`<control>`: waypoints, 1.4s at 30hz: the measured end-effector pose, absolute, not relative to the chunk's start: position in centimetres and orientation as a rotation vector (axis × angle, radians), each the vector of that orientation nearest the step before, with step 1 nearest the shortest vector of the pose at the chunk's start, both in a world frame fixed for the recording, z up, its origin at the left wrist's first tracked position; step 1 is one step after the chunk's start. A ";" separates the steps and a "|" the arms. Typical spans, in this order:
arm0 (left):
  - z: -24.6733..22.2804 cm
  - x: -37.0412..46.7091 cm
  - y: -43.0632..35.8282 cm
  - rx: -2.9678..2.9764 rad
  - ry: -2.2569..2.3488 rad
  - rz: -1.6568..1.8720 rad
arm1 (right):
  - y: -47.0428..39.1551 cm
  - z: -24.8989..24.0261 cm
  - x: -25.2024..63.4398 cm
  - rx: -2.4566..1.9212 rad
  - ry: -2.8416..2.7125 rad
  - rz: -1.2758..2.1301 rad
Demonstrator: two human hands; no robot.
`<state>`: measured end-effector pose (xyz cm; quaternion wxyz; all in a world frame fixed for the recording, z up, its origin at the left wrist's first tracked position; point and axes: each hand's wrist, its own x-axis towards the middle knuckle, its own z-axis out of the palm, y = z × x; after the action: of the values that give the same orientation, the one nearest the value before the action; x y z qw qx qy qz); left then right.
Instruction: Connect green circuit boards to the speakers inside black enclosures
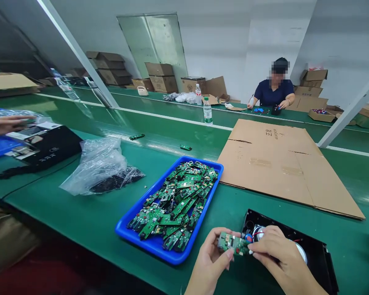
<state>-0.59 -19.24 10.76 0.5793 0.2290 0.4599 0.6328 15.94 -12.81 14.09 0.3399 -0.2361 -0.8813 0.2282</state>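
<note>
Green conveyor surface (80,221) in a workshop, cartons stacked along the far wall. Item: small green circuit board (232,243), pinched at its near end by the left hand (210,262), fingers closed on it. Right hand (278,256) closed on the board's other end, fingertips pressing where red and blue wires meet it. Directly beyond the right hand: open black housing (316,250) with a round speaker part inside, wires running from it to the board. Left of the left hand, just beside: blue tray (132,233) heaped with similar boards. Beyond the right hand: flattened cardboard sheet (283,164). Far left: clear plastic bag (95,164); another person's hand (6,124). Handling note, as a judgement: grip board edges only, keep wires slack, support the board level while seating it.
</note>
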 end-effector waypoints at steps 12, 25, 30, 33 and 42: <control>11.5 2.1 -19.2 0.436 1.253 1.661 | -13.4 12.1 12.5 -0.690 -2.095 -0.014; 10.4 3.1 -18.9 0.309 1.091 1.697 | -13.6 11.7 12.2 -0.685 -2.075 -0.141; 10.0 3.6 -18.9 0.156 0.882 1.745 | -13.7 11.2 12.3 -0.650 -2.044 -0.170; 10.1 3.7 -19.0 0.148 0.875 1.760 | -13.6 11.2 12.3 -0.627 -2.041 -0.154; 10.0 3.1 -18.8 0.183 0.913 1.764 | -13.6 11.0 12.5 -0.607 -2.064 -0.097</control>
<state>3.13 -18.76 10.03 0.5426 0.0770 0.3843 0.7430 12.52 -13.64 11.03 0.4740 -0.2481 -0.8439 -0.0396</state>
